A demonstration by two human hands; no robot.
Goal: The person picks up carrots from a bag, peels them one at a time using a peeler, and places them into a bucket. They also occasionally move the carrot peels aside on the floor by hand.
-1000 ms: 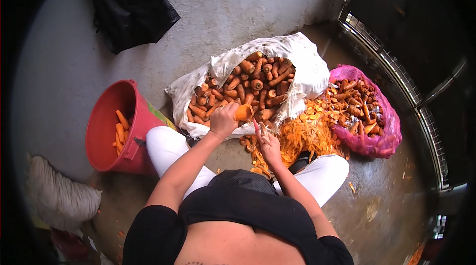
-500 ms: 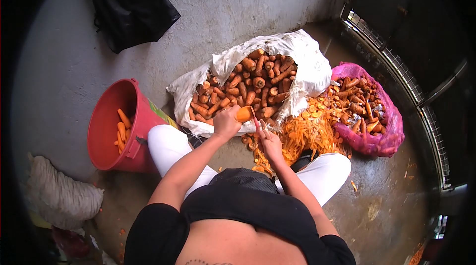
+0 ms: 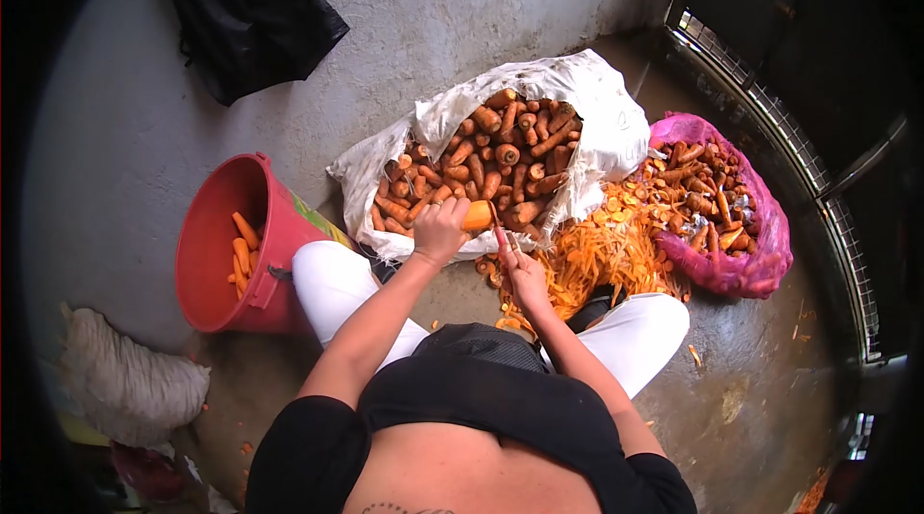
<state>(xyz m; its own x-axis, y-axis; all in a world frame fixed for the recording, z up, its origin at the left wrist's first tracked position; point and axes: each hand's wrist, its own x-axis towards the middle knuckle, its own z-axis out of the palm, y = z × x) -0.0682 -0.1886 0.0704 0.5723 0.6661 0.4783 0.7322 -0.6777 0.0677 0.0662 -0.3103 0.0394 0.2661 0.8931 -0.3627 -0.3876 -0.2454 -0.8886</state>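
My left hand is closed around the near end of a thick carrot, whose bright orange surface looks peeled. In my right hand is a slim red-handled peeler, its dark blade against the carrot's far right end. The blade is too small to make out in detail. Just beyond both hands, a white sack lies open, full of unpeeled carrots. Right of my right hand, a heap of orange carrot peelings mixed with cut slices lies on the floor.
A red bucket holding several peeled carrots stands at my left knee. To the right is a pink bag of carrot pieces. A black bag hangs on the wall; a pale sack lies at lower left. The floor looks wet.
The whole view has shifted slightly. Both hands stay close together on the same carrot and peeler, with the blade still at the carrot's end.
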